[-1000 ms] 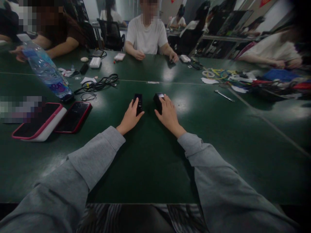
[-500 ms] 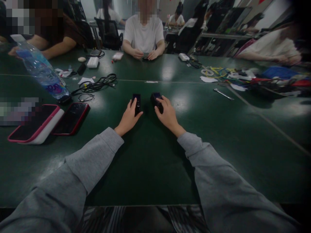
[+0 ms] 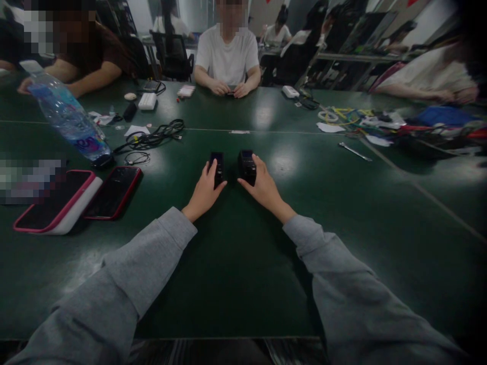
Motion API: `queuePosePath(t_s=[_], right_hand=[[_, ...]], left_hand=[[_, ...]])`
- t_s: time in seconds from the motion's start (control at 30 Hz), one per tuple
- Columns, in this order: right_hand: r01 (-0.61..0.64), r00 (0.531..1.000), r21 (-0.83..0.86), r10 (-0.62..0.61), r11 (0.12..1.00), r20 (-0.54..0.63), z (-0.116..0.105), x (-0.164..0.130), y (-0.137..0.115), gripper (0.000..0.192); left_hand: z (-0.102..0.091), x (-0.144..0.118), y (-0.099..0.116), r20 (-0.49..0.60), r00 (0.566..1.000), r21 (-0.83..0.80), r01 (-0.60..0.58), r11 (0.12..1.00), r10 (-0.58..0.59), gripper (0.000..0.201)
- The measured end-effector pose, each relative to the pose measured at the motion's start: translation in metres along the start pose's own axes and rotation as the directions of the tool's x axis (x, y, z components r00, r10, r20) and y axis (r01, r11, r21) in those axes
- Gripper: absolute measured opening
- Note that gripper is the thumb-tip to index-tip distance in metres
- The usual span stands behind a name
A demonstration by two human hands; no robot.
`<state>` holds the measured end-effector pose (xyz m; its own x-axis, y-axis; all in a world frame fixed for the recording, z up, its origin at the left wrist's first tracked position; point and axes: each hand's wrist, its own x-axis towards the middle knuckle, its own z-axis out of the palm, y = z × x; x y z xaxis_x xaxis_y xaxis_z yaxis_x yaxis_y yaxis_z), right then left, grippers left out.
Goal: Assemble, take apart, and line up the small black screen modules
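Two small black devices stand side by side on the green table (image 3: 236, 263), a narrow gap between them. My left hand (image 3: 204, 191) is closed around the left black device with buttons (image 3: 218, 165), index finger lying on its face and thumb at its near right corner. Around the right black boxy device (image 3: 247, 167), which has a dark screen on top, my right hand (image 3: 267, 191) is wrapped, thumb at the near left and fingers along the right side. The far-side fingers of both hands are partly hidden.
To the left lie a red-edged phone (image 3: 116, 192), a pink-framed phone (image 3: 57, 200) and a tilted water bottle (image 3: 72, 116). Black cables (image 3: 155, 137) are beyond them. A wrench (image 3: 354, 151) and a cable heap (image 3: 403, 124) lie right. A person (image 3: 228, 56) sits opposite.
My right hand has shifted from resting over the top of the right device to gripping its sides, and that device now stands straighter. My left hand stays on its device. The view has tilted slightly.
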<state>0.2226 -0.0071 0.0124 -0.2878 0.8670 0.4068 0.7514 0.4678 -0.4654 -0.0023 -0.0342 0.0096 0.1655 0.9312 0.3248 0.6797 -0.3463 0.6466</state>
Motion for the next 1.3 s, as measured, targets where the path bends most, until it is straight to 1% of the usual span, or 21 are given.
queuePosePath(t_s=[0.17, 0.3, 0.43, 0.6, 0.8, 0.93, 1.0, 1.07, 1.13, 1.2, 1.3], right_hand=[[-0.054, 0.998, -0.003, 0.054, 0.999, 0.034, -0.002, -0.003, -0.002, 0.088], [-0.073, 0.995, -0.034, 0.075, 0.997, 0.067, -0.005, -0.005, -0.008, 0.088], [-0.058, 0.994, -0.06, 0.064, 0.996, 0.09, -0.005, -0.007, -0.011, 0.079], [-0.063, 0.992, -0.049, 0.068, 0.997, 0.107, -0.007, -0.006, -0.013, 0.068], [-0.091, 0.987, -0.009, 0.092, 0.996, 0.133, -0.007, -0.007, -0.01, 0.07], [-0.093, 0.988, 0.007, 0.091, 0.996, 0.126, -0.006, -0.007, -0.008, 0.07], [-0.099, 0.987, 0.014, 0.097, 0.995, 0.131, -0.006, -0.007, -0.008, 0.069], [-0.108, 0.985, 0.018, 0.105, 0.994, 0.138, -0.006, -0.007, -0.009, 0.069], [-0.117, 0.983, 0.021, 0.113, 0.993, 0.144, -0.007, -0.008, -0.01, 0.069], [-0.123, 0.982, 0.022, 0.118, 0.992, 0.148, -0.008, -0.008, -0.011, 0.069], [-0.133, 0.982, 0.007, 0.131, 0.991, 0.137, -0.01, -0.008, -0.013, 0.068]], left_hand=[[0.0, -0.002, 0.0, -0.013, 1.0, -0.009, 0.004, 1.0, -0.004, 0.075], [0.001, -0.002, 0.0, -0.023, 1.0, -0.028, 0.005, 1.0, -0.005, 0.075], [0.002, -0.004, 0.0, 0.0, 0.999, -0.039, 0.034, 0.999, -0.034, 0.077], [0.002, -0.005, 0.001, -0.013, 0.999, -0.044, 0.038, 0.998, -0.039, 0.079], [0.0, -0.007, 0.006, -0.051, 0.996, -0.035, 0.071, 0.997, -0.072, 0.082], [-0.002, -0.007, 0.009, -0.073, 0.996, -0.054, 0.054, 0.997, -0.058, 0.081], [-0.005, -0.008, 0.012, -0.101, 0.994, -0.063, 0.037, 0.997, -0.043, 0.08], [-0.008, -0.01, 0.015, -0.171, 0.985, -0.062, 0.001, 0.998, -0.011, 0.076], [-0.011, -0.012, 0.017, -0.254, 0.967, -0.047, -0.05, 0.998, 0.037, 0.074], [-0.016, -0.014, 0.016, -0.31, 0.948, -0.022, -0.088, 0.996, 0.077, 0.074], [-0.024, -0.016, 0.008, -0.327, 0.941, 0.014, -0.087, 0.996, 0.087, 0.075]])
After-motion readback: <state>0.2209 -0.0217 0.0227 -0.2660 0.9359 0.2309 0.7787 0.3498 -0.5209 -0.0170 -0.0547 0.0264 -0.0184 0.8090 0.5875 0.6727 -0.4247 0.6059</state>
